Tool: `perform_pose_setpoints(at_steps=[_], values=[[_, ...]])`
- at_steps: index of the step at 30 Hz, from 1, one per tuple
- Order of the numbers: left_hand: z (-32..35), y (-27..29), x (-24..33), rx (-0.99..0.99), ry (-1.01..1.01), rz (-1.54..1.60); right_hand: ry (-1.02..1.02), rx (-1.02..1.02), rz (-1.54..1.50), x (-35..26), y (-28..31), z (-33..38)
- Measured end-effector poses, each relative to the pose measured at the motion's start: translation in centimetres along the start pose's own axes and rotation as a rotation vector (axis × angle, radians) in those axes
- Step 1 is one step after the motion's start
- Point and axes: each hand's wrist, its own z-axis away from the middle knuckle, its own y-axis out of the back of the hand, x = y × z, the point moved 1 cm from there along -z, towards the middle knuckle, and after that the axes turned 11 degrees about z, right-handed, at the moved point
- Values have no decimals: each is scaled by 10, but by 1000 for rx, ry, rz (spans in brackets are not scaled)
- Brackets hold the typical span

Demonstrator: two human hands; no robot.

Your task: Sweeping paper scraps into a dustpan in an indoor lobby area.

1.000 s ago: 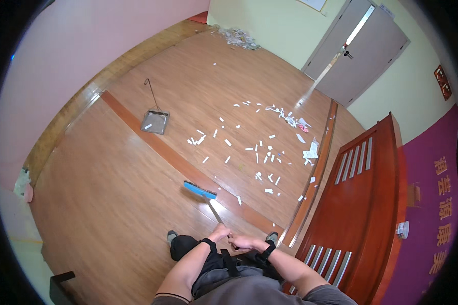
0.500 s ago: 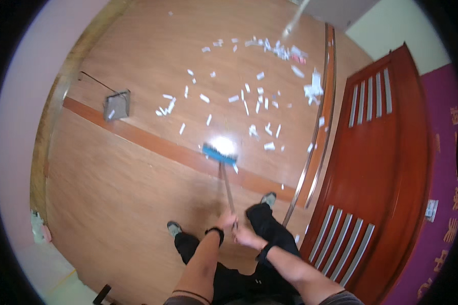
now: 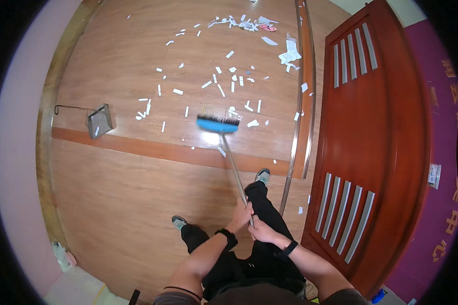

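Both my hands grip the long handle of a blue broom (image 3: 217, 124) with dark bristles. My left hand (image 3: 240, 215) wraps round the handle a little above my right hand (image 3: 262, 230), which is closed lower down near its end. The broom head is out ahead of me, beyond the darker floor strip, over or on the wood floor; I cannot tell if the bristles touch. Small white paper scraps (image 3: 178, 92) lie scattered around and beyond it. One scrap (image 3: 222, 152) rests on the strip beside the handle.
A grey dustpan (image 3: 101, 122) with a thin handle lies at the left, a scrap inside. More paper is heaped at the far right, with a larger sheet (image 3: 290, 51) near the metal floor track (image 3: 300, 117). A red-brown door (image 3: 361, 152) stands right; a pale wall (image 3: 20, 101) rises left.
The broom head has moved forward, off the floor strip, and turned more level. My hands have shifted slightly right and stay on the handle. The whole view has tilted.
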Motion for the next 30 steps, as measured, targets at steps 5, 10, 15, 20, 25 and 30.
perform_pose_setpoints(at_steps=[5, 10, 15, 20, 25, 30], values=[[10, 19, -60, 227, 149, 142, -47, -113, 186, 60, -26, -39], [-58, 97, -83, 180, 181, 66, 183, 21, 450, 32, -28, -113], [-86, 86, -18, 71, 101, 47, 86, -128, 202, 27, -14, -129], [-69, 58, 40, -265, 103, -336, 97, 197, -217, -3, -34, -91], [-18, 28, 19, -336, 24, -184, 53, 182, -250, 2, -47, -31], [42, 10, -46, -204, 153, -52, -100, 3, -114, 56, -70, 14]])
